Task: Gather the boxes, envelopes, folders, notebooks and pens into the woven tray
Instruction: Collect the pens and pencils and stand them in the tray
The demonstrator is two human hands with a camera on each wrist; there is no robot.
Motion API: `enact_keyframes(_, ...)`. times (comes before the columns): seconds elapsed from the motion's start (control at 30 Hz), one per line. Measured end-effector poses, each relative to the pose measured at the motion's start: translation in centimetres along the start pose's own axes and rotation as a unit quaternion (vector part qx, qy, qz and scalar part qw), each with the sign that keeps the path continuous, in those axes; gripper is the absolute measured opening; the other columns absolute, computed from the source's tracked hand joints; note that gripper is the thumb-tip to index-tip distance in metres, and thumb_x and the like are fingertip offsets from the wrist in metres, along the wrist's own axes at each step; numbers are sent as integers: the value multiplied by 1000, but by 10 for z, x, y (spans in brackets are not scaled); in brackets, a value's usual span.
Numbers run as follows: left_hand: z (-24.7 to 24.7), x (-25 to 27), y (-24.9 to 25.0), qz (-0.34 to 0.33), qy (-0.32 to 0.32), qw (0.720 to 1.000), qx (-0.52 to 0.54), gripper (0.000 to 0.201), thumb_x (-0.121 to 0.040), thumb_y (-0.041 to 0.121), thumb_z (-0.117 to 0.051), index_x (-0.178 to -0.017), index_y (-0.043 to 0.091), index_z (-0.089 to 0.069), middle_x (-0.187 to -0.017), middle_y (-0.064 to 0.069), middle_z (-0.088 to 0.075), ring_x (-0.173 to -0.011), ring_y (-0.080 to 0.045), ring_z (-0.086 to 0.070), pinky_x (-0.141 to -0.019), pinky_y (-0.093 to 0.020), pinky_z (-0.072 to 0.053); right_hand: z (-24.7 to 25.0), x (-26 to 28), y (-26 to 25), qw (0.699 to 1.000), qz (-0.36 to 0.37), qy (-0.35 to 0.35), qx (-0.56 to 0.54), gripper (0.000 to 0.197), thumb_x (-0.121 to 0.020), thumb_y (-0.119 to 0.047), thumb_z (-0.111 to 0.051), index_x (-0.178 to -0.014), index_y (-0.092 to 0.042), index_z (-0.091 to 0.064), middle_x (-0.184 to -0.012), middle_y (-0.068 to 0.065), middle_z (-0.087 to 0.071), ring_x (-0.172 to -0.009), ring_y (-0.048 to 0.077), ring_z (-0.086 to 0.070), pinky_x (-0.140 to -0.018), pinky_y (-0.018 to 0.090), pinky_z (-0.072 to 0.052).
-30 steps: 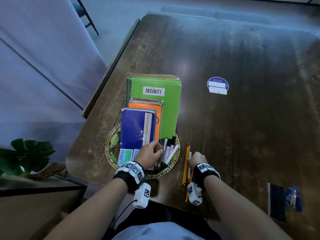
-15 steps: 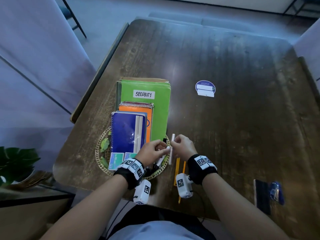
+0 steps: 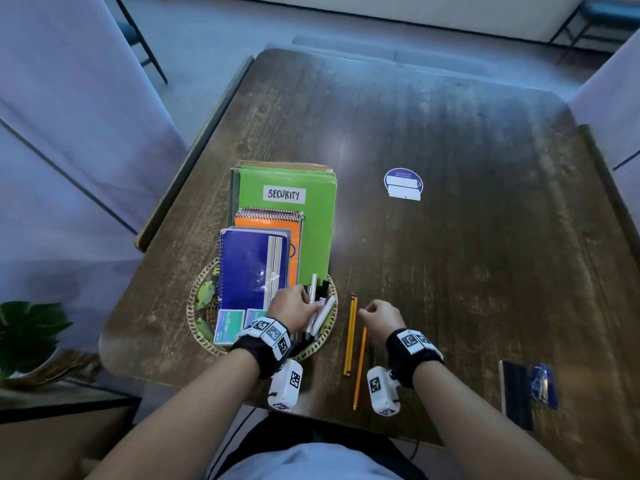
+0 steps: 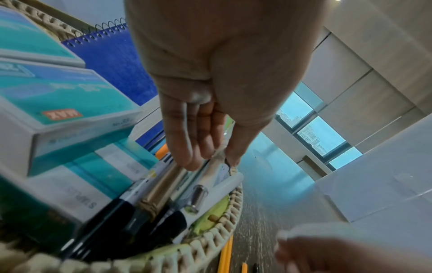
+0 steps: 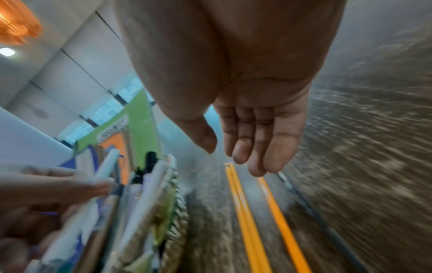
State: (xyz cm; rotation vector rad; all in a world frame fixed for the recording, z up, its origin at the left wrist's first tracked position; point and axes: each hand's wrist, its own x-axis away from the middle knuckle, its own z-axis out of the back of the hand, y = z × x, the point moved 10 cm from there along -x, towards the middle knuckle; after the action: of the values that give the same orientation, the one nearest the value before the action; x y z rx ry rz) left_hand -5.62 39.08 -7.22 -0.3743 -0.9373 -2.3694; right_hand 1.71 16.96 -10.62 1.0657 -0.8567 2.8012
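A round woven tray [image 3: 192, 317] near the table's front edge holds a green folder [image 3: 311, 230], an orange notebook [image 3: 266, 225], a blue notebook [image 3: 246, 268], teal boxes [image 3: 228, 323] and several pens [image 3: 323, 315]. My left hand [image 3: 311, 303] is over the tray's right side and pinches a white pen [image 4: 208, 177] between thumb and fingers, among the other pens. My right hand [image 3: 363, 310] hovers open and empty, right of the tray. It is just above yellow and orange pencils [image 3: 350, 334] lying on the table. A thin dark pen [image 5: 311, 208] lies beside them.
On the table [image 3: 485, 237], a round blue sticker [image 3: 402, 183] sits at mid-depth. A black pad with a blue packet [image 3: 530, 389] lies near the front right edge. A potted plant [image 3: 27, 334] stands low at the left. Chairs flank the table.
My right hand lifted a white pen from beside the pencils and passed it to my left hand. It has since moved back right over the pencils. My left hand lowered the pen among the tray's pens.
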Motion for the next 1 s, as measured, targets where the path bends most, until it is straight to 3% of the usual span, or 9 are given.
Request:
enact_keyframes(0.17,-14,-2,-11,26,-23,998,-45,29,-86,43,-72,-87,17,-58,-80,1,-63,-73,-15,-61,-62,-30,-49,-23,6,57,995,-84,-26,44,13,-94,-29,-60,-96,-17,-64,-92,4,-67,-81,19,-67,-77,36,-60)
enact_keyframes(0.27,-17,-2,-14,26,-34,997,-65,30,-87,44,-71,-89,16,-60,-82,-1,-64,-76,-16,-63,-69,-33,-55,-37,10,67,991,-102,-40,73,15,-93,-31,-60,-98,-17,-62,-93,3,-66,-81,19,-67,-78,37,-60)
enact_keyframes(0.47,-14,1,-23,29,-29,998,-56,30,-87,45,-71,-82,19,-57,-80,-1,-63,-74,-17,-62,-67,-31,-51,-52,12,62,987,-85,-43,126,23,-94,-30,-59,-110,-14,-64,-101,3,-66,-84,18,-64,-66,28,-49)
enact_keyframes(0.7,-4,8,-22,1,-1,1000,-15,28,-91,42,-65,-76,21,-54,-78,0,-63,-75,-17,-62,-72,-34,-54,-56,10,55,985,-80,-40,149,13,-95,-26,-58,-89,-15,-60,-91,2,-64,-80,18,-65,-73,31,-57)
enact_keyframes(0.77,-2,11,-18,-10,0,1000,7,28,-92,42,-64,-78,19,-57,-78,0,-64,-75,-18,-63,-73,-37,-56,-55,8,52,987,-78,-37,135,15,-94,-25,-59,-84,-14,-60,-87,3,-64,-74,17,-64,-69,31,-56)
enact_keyframes(0.87,0,15,-10,-37,-4,998,45,26,-93,39,-64,-83,15,-61,-78,-1,-65,-75,-17,-63,-71,-34,-54,-43,7,38,994,-65,-14,87,16,-93,-29,-57,-93,-13,-61,-89,3,-63,-76,17,-62,-64,31,-52)
enact_keyframes(1.0,-3,18,5,-80,-30,992,93,21,-92,41,-65,-83,22,-63,-77,4,-63,-71,-10,-58,-65,-24,-49,-16,8,5,998,-33,30,40,21,-92,-33,-54,-99,-14,-58,-97,5,-63,-89,23,-63,-78,37,-52)
